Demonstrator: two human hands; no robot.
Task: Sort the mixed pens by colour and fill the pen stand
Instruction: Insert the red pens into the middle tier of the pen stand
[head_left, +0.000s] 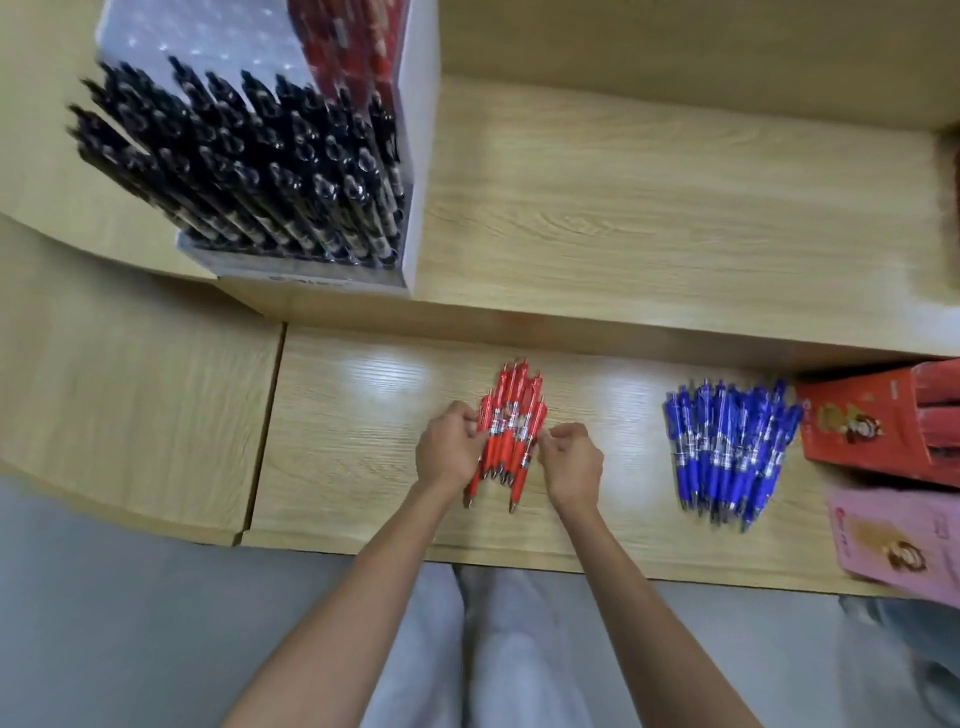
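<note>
Desk (623, 525), pale wood grain, with a raised shelf behind. Stand (415, 156) sat on the shelf at far left, its near rows packed with black pens (244, 171) leaning toward the camera; more red stock showed behind them, blurred. Orange box (857, 431) and pink box (893, 540) lay at the desk's right edge. Blue pens (727, 447) lay in a loose fan just left of the orange box, untouched. Red pens (511, 415) lay in a bundle at mid-desk, tips toward the person, well apart from the blue. Left hand (449, 452) had its fingers curled against the bundle's left side, and right hand (571, 460) pinched its right side, so both were grasping the red pens and squeezing them together. Judgement: each pen is light, stiff plastic and smooth-barrelled, so a bundle would likely slip and splay if held loosely. The rubber grip sections near the tips should give the surest hold; clasping around the middle, with the ends squared first, seems the safest way to lift.
</note>
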